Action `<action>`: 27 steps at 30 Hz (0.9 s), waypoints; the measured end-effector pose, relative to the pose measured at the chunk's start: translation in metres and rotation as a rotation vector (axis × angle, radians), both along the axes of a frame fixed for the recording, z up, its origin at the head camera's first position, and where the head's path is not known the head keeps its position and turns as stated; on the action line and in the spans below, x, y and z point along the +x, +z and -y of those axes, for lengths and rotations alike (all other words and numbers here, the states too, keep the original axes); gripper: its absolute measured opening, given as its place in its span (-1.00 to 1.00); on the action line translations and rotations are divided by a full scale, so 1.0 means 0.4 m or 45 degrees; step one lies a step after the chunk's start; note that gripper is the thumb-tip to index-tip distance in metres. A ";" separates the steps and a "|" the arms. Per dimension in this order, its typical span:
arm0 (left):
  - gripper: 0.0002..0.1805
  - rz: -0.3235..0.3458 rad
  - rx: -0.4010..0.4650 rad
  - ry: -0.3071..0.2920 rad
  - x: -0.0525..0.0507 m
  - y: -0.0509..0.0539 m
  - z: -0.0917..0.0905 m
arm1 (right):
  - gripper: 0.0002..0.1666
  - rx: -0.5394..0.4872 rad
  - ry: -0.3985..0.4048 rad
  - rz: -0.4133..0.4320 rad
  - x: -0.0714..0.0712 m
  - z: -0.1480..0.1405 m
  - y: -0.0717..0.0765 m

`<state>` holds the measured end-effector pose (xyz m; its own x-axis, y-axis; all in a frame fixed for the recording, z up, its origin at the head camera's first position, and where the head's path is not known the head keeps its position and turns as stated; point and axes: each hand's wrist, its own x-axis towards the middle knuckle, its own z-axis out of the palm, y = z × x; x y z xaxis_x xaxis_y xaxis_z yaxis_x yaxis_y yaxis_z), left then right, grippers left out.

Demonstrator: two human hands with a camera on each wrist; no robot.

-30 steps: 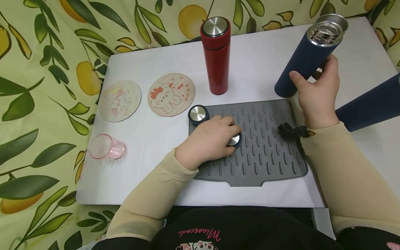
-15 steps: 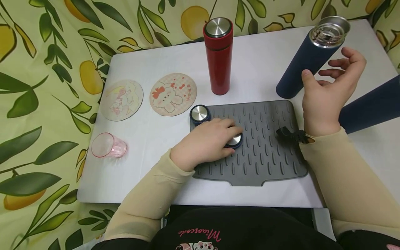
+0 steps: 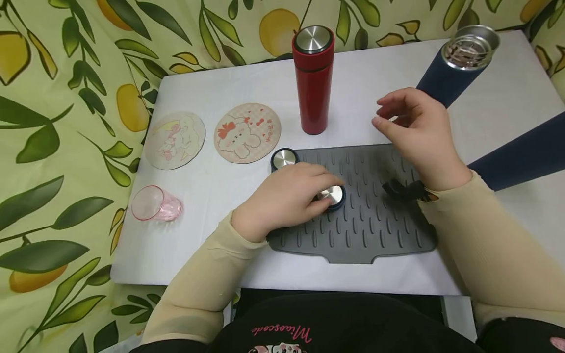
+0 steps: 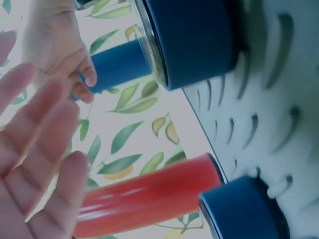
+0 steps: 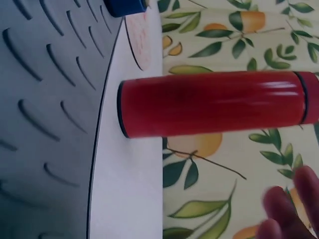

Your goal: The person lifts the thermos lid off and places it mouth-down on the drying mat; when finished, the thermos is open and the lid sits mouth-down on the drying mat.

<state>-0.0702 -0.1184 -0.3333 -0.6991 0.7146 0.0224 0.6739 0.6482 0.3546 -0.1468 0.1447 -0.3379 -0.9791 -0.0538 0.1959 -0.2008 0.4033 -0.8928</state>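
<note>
Mat [image 3: 375, 218], lid [image 3: 333, 197] partly behind left hand [image 3: 287, 198]

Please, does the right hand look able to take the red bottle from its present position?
Probably yes: the right hand appears to hold nothing, and nothing visible stands between it and the red bottle.

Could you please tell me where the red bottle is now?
In the head view, the red bottle stands just beyond the gray mat, left of the right hand.

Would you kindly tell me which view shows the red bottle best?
The head view, showing the red bottle whole, top included. The right wrist view shows it larger but crops its top; the left wrist view shows its body, top unseen.
</note>
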 end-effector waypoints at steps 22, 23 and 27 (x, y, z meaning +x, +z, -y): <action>-0.63 -0.224 0.257 0.263 -0.061 0.101 0.080 | 0.11 0.209 0.333 0.266 -0.190 0.188 -0.017; -0.63 -0.225 0.267 0.265 -0.065 0.106 0.082 | 0.11 0.211 0.337 0.270 -0.193 0.193 -0.020; -0.64 -0.259 0.312 0.281 -0.079 0.122 0.089 | 0.08 0.196 0.341 0.261 -0.200 0.207 -0.030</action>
